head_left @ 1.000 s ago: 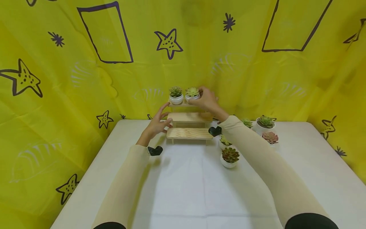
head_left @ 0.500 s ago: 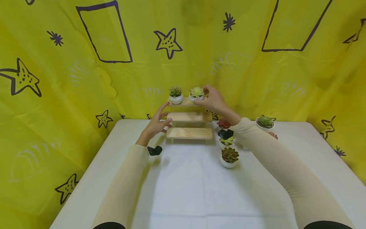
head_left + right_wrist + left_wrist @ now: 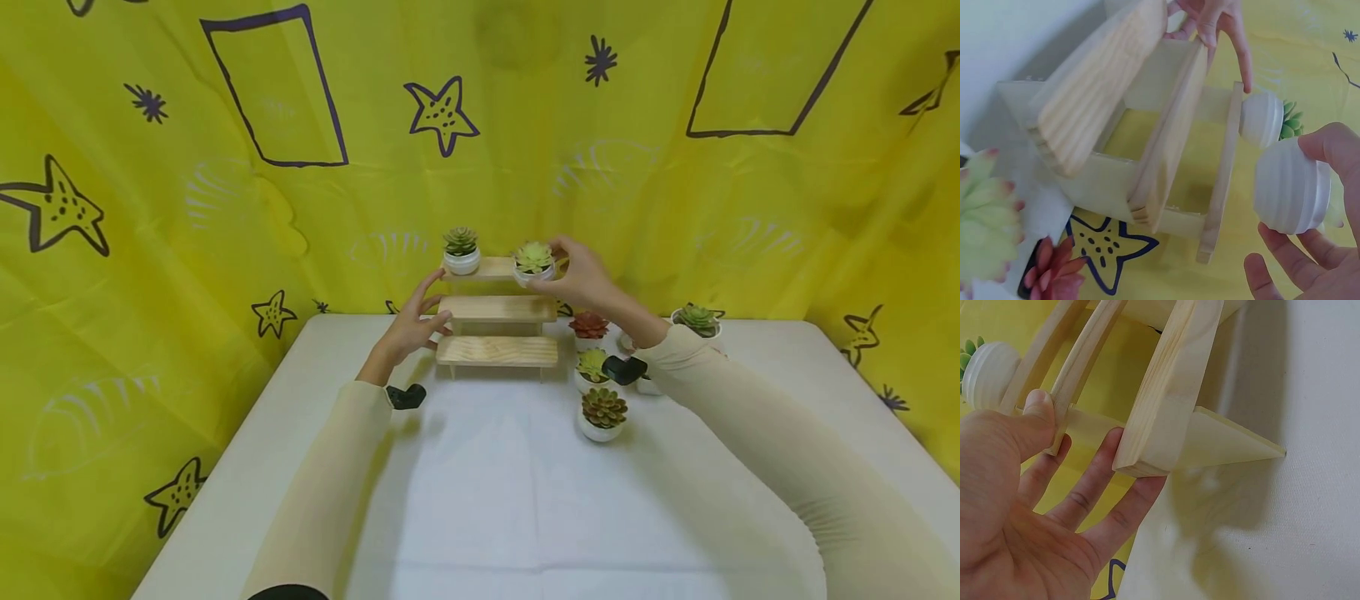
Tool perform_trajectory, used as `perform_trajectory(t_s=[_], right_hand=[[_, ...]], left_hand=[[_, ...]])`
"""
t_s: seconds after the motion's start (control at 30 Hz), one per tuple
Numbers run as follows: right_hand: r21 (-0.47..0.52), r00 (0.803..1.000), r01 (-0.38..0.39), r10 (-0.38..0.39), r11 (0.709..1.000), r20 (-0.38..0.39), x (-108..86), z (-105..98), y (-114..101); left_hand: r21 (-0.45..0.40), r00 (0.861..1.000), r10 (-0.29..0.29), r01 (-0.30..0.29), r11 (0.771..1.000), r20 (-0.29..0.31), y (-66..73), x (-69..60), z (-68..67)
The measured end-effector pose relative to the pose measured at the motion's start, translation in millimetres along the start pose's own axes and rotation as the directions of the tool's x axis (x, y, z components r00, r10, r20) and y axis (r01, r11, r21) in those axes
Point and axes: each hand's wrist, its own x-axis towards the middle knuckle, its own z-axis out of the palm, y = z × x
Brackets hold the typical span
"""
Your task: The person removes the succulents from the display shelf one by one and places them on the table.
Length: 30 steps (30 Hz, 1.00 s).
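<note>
My right hand (image 3: 585, 275) holds a small potted succulent (image 3: 533, 257) by its white ribbed pot, thumb on one side and fingers on the other. In the right wrist view that white pot (image 3: 1291, 187) is apart from the top step of a three-step wooden stand (image 3: 497, 350). Another potted succulent (image 3: 461, 252) stands at the top step's left end. At the stand's left side, my left hand (image 3: 408, 327) touches the step ends with spread fingers (image 3: 1107, 459); its thumb lies by the middle step.
Right of the stand are several potted succulents: a red one (image 3: 588, 328), a yellow-green one (image 3: 592, 367), a brownish one (image 3: 602, 412) and a green one (image 3: 697, 320). My right forearm partly covers others. A yellow patterned curtain (image 3: 525, 108) hangs behind the white table (image 3: 480, 492).
My right hand has carried its potted succulent rightward along the top step, then slightly toward me, away from the other pot. The left hand has stayed at the stand.
</note>
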Motion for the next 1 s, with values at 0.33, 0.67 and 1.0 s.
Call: perform_trajectory(t_s=[0.33, 0.67, 1.0], right_hand=[[-0.019, 0.999, 0.015, -0.014, 1.0, 0.05, -35.0, -14.4, 12.1], [-0.05, 0.997, -0.007, 0.011, 0.999, 0.082, -73.7, -34.4, 19.6], [-0.078, 0.996, -0.057, 0.062, 0.995, 0.062, -111.8, -46.0, 33.6]], left_hand=[[-0.015, 1.0, -0.006, 0.006, 1.0, 0.007, -0.3, -0.6, -0.9], [-0.005, 1.0, 0.009, -0.009, 1.0, 0.017, -1.7, -0.5, -2.4], [-0.016, 1.0, 0.006, -0.006, 1.0, 0.022, 1.0, -2.0, -1.4]])
